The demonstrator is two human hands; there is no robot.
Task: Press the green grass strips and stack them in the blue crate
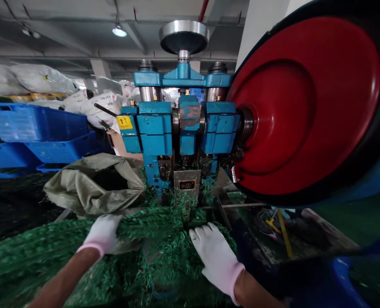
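Long green artificial pine garland (148, 224) runs from the left side to the foot of a blue punch press (154, 128). My left hand (104, 233), in a white glove with a pink cuff, is closed around the garland left of the press. My right hand (211, 252), gloved the same way, has its fingers curled down on the garland's right end, just in front of the press tool; the fingertips are partly hidden in the green. Loose green clippings lie around the metal plate (186, 175) and below it.
A big red flywheel (305, 107) fills the upper right. An open grey-green sack (93, 192) stands behind my left hand. Blue crates (36, 122) are stacked at the left. A tray with a yellow-handled tool (273, 224) lies at the right.
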